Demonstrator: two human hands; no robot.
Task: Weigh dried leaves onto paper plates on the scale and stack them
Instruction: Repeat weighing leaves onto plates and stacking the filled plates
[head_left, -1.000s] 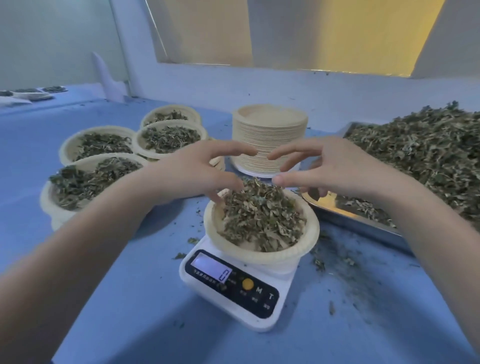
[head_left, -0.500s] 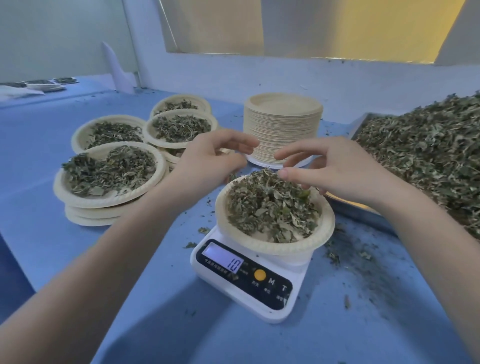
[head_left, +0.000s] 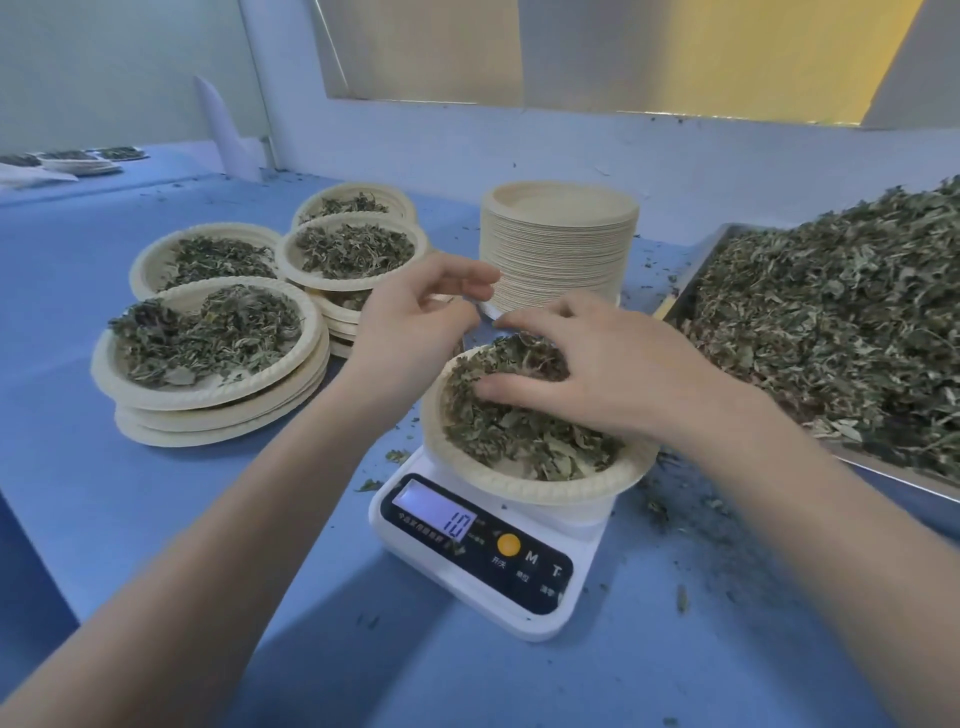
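Observation:
A paper plate (head_left: 519, 486) heaped with dried leaves (head_left: 519, 436) sits on the white scale (head_left: 467, 571), whose display reads 10. My right hand (head_left: 597, 364) lies over the far side of the heap, fingers spread and touching the leaves. My left hand (head_left: 415, 322) hovers just left of the plate's far rim with fingers loosely curled; I see nothing in it. Stacks of filled plates stand to the left: the nearest stack (head_left: 208, 338), one behind it (head_left: 208, 254) and two more (head_left: 353, 249) toward the back.
A tall stack of empty plates (head_left: 558, 249) stands behind the scale. A metal tray (head_left: 883, 470) piled with loose dried leaves (head_left: 831, 322) fills the right side. Leaf crumbs lie scattered on the blue table (head_left: 156, 519) around the scale. A wall runs along the back.
My right hand has dropped from above the plate onto the leaves. My left hand stays beside the rim. The display went from changing digits to a steady 10.

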